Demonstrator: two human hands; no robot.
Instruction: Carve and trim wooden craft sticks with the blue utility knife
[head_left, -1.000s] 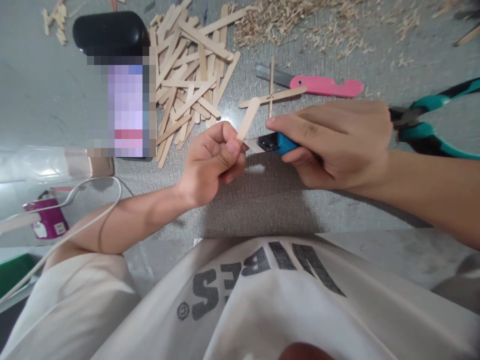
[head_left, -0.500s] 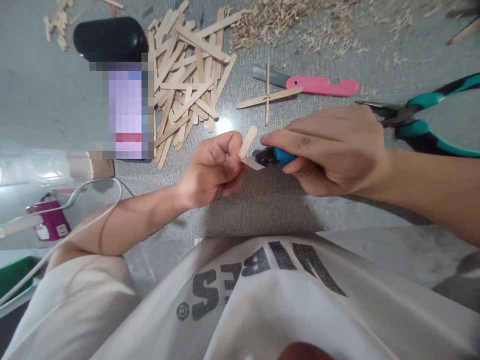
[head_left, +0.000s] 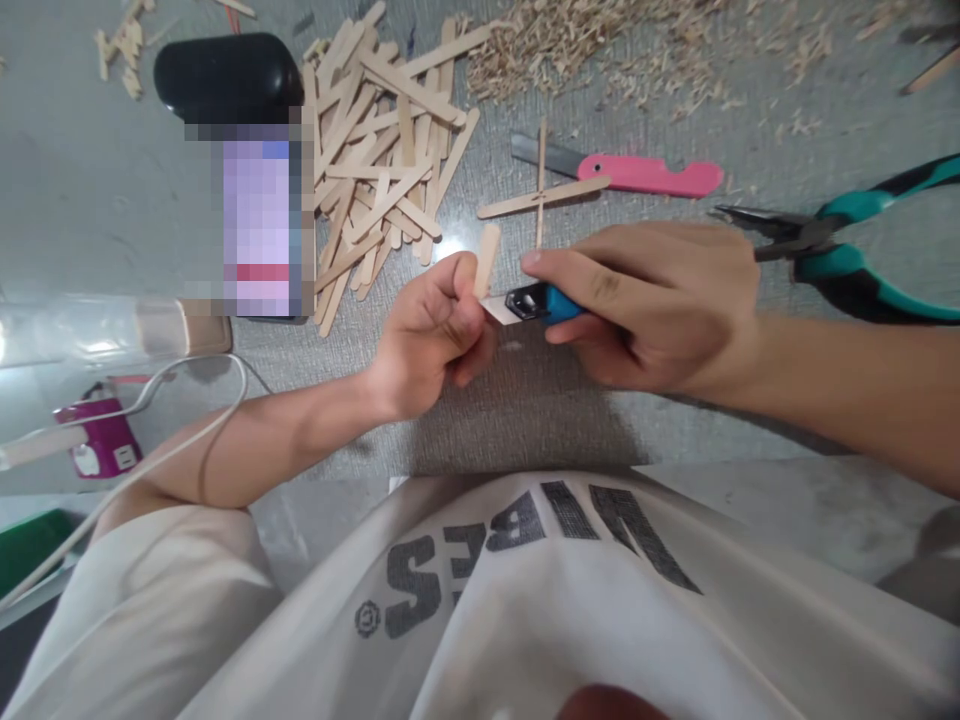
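Between the thumb and fingers of my left hand (head_left: 435, 335) is a wooden craft stick (head_left: 487, 256), its rounded end pointing up and away; its lower part is hidden in the grip. My right hand (head_left: 652, 300) is closed around a blue and black utility knife (head_left: 559, 303). The knife's bare blade reaches left and meets the stick at the left fingertips. Just beyond my right fingers lie two crossed craft sticks (head_left: 541, 196), one over the other. A pink folding knife (head_left: 656, 175) with its blade out rests right behind the cross.
Many craft sticks (head_left: 390, 150) are heaped at the back left, beside a phone (head_left: 259, 220) and a black case (head_left: 229, 75). Wood shavings (head_left: 585, 45) lie along the back. Teal pliers (head_left: 832, 235) sit at the right. A white cable (head_left: 225, 400) crosses my left forearm.
The held stick has tilted more upright and shifted slightly left. My right hand and the utility knife have moved a little left and up, with the blade still against the stick.
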